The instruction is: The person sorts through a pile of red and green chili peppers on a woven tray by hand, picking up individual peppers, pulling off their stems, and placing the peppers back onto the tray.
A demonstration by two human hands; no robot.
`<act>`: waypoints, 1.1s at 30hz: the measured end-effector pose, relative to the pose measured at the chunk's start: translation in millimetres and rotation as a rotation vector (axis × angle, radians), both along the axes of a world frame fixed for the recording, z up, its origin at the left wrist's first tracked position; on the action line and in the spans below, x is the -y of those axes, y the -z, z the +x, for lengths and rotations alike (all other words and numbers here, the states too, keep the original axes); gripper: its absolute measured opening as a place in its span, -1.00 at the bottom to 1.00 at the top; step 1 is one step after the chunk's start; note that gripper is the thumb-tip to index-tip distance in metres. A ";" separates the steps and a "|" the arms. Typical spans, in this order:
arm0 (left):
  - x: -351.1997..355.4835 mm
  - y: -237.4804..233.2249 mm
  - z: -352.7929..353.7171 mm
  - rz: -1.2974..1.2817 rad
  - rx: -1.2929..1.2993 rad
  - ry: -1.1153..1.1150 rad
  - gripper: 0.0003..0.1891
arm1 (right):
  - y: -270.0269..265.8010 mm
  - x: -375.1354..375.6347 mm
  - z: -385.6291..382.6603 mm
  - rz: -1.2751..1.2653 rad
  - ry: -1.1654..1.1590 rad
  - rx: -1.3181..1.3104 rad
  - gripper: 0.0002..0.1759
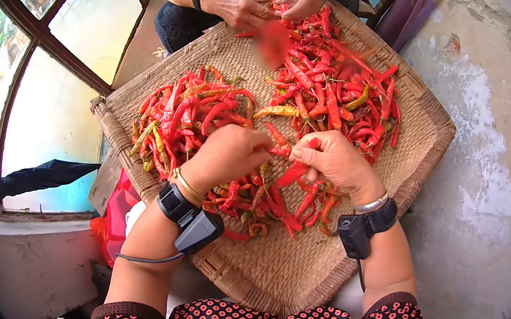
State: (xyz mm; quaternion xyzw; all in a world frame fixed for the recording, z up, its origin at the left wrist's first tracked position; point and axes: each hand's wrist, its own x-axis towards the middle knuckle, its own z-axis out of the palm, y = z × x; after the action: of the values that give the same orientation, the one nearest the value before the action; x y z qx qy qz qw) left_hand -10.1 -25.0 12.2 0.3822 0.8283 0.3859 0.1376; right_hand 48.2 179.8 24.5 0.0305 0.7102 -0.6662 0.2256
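My right hand (336, 164) is closed in a pinch on a red chili pepper (292, 175), which hangs down between thumb and fingers. Close beside it, my left hand (233, 155) is curled shut, its fingertips near the same pepper; what they grip, if anything, is hidden. Both hands are above a square woven tray (282, 274). One chili pile (180, 113) lies to the left of my hands, with some yellowish and greenish pods. A larger chili pile (337, 86) lies beyond them, and loose chilies (261, 209) are scattered under my wrists.
Across the tray sits another person, whose hands (244, 9) work over the far chilies. A wall (478, 158) stands on the right and window panes (56, 112) on the left. A dark folded umbrella (37, 178) and a red plastic bag (119, 215) are at the left.
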 end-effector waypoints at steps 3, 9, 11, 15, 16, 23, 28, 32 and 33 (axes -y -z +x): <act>5.3 0.8 -8.1 -0.115 -0.231 -0.133 -0.84 | -16.6 -11.8 -2.0 0.151 -0.029 -0.042 -0.80; 3.8 14.1 -14.2 -0.049 -0.295 -0.107 -0.82 | -5.4 -20.9 -17.8 -0.488 0.664 -0.357 -0.72; -1.3 16.2 -7.1 -0.095 -0.322 -0.041 -0.80 | 0.5 -20.7 -19.1 -0.499 0.867 -0.362 -0.69; -10.0 23.0 -1.4 -0.290 -0.313 0.042 -0.77 | 5.1 -17.5 -9.5 -0.108 0.440 -0.239 -0.74; -12.2 27.2 -1.0 -0.308 -0.341 0.011 -0.78 | 6.4 -11.1 -7.7 -0.026 0.368 -0.251 -0.76; -16.4 47.7 -12.8 -0.492 -0.419 -0.012 -0.81 | 34.1 7.6 -7.3 0.553 0.022 -0.448 -0.74; -9.8 29.6 -18.1 -0.277 -0.326 0.026 -0.88 | 32.9 8.8 -5.3 0.623 0.115 -0.662 -0.69; 1.5 9.8 -17.3 0.004 -0.107 0.124 -0.90 | 28.2 4.1 -4.9 0.529 0.000 -0.650 -0.69; 4.0 6.6 -15.7 0.047 -0.067 0.171 -0.89 | 18.6 4.1 -3.5 0.429 -0.065 -0.395 -0.71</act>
State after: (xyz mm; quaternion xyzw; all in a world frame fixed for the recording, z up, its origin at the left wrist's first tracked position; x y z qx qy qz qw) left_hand -25.8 -29.0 5.6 0.4672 0.7875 0.3792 0.1334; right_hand 44.7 175.7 5.9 -0.0754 0.8655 -0.4864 0.0927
